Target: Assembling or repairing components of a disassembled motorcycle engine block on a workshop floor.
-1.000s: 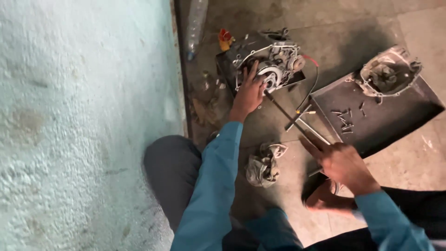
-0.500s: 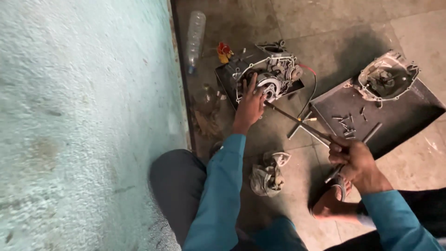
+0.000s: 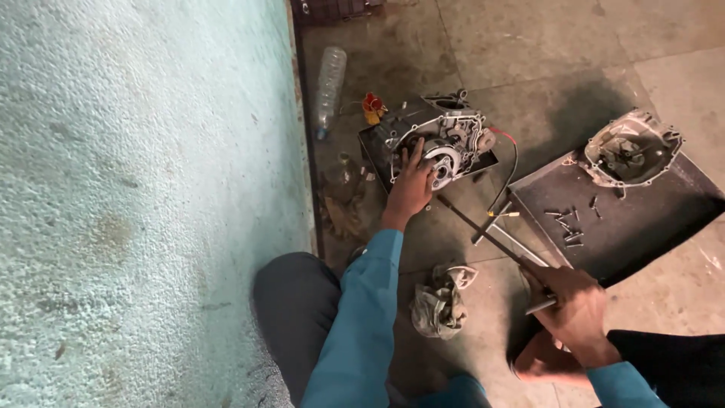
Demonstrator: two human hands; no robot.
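My left hand (image 3: 411, 183) presses flat on a grey engine case (image 3: 445, 143) that lies on the concrete floor, fingers spread over its round centre. My right hand (image 3: 575, 306) is closed round the near end of a long dark metal rod (image 3: 483, 233). The rod runs from that hand up to the left and its far tip meets the engine case by my left hand. Both sleeves are blue.
A dark metal tray (image 3: 642, 227) on the right holds a second engine cover (image 3: 630, 147) and several loose bolts (image 3: 566, 225). A crumpled grey rag (image 3: 439, 302) lies between my arms. A clear plastic bottle (image 3: 330, 79) lies along the pale textured wall (image 3: 136, 189). My foot (image 3: 540, 361) is below my right hand.
The view has shifted, so everything sits lower in the picture. My right hand has drawn back toward me along the rod, while my left hand stays on the engine case.
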